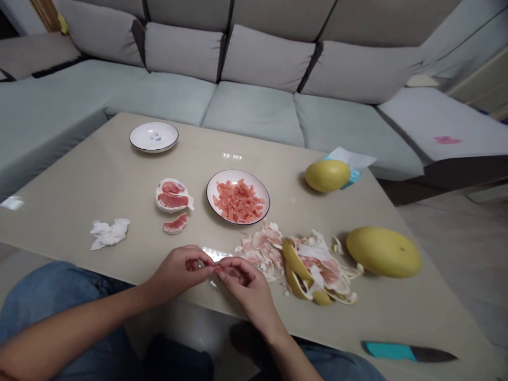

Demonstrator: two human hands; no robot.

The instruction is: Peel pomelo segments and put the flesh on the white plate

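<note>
My left hand [179, 272] and my right hand [249, 288] meet over the table's near side, fingertips pinched together on a small reddish piece of pomelo flesh [218, 269], mostly hidden by the fingers. Just beyond them, a white plate [211, 197] with a dark rim carries a heap of pink pomelo pieces [239, 202]. Left of that plate lies a part-peeled pomelo chunk [173, 196] with red flesh showing, and a single pomelo segment [175, 224] in front of it. Pale membrane scraps [262, 251] are piled beside my right hand.
Yellow peel [294, 264] adjoins the scraps. Whole pomelos stand at right [383, 252] and far right [327, 175], the latter by a tissue pack [351, 161]. A teal-handled knife [408, 352] lies near the front edge. Crumpled tissue [109, 233] and another plate [154, 138] are leftward.
</note>
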